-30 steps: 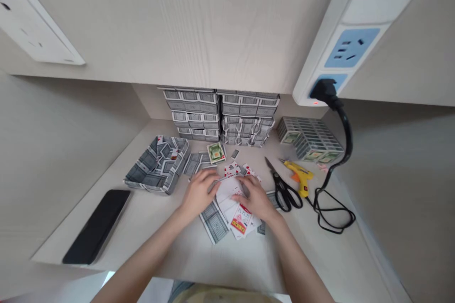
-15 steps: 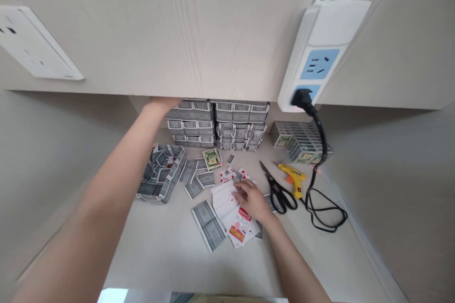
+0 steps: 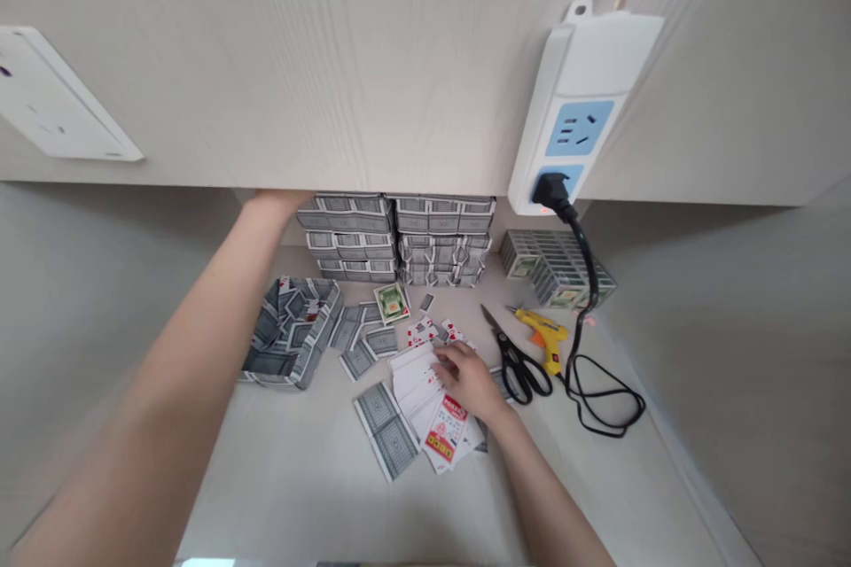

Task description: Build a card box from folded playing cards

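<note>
My right hand lies on a fan of white playing cards spread on the desk, its fingers bent down onto them. A red-and-white printed card sticks out at the front of the fan. My left arm reaches far back towards the top of the stacked grey card boxes. My left hand is hidden behind the edge of the upper shelf. A grey patterned card strip lies left of the fan.
A folded card tray stands at the left. Black scissors, a yellow glue gun and its black cable lie to the right. A power strip hangs above. More flat card boxes lie at the back right.
My left hand has left the cards and reached up to the stacked boxes at the back. My right hand stays on the fanned cards. The view has tilted slightly.
</note>
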`<state>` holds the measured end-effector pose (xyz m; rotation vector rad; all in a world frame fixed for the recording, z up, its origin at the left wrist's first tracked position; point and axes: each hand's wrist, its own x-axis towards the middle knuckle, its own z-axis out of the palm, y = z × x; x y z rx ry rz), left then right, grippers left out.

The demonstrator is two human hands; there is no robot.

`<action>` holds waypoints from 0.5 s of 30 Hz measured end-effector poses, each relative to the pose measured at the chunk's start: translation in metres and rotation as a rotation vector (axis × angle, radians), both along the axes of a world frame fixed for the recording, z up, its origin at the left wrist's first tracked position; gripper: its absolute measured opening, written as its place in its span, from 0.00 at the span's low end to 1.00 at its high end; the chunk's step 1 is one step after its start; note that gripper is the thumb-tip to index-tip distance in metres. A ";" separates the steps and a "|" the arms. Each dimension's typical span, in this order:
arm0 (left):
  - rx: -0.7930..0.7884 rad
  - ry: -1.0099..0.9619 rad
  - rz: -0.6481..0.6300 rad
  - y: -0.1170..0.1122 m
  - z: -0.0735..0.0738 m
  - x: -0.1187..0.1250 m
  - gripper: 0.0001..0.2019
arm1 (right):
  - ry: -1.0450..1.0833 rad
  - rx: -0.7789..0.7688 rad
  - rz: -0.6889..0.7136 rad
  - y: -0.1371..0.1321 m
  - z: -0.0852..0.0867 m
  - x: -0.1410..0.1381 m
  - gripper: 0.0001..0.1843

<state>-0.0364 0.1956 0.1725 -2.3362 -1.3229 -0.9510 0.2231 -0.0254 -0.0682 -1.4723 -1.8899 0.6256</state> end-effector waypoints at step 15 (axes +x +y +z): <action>0.293 -0.221 0.236 -0.082 -0.105 -0.013 0.18 | 0.011 0.018 0.010 0.001 -0.002 0.000 0.10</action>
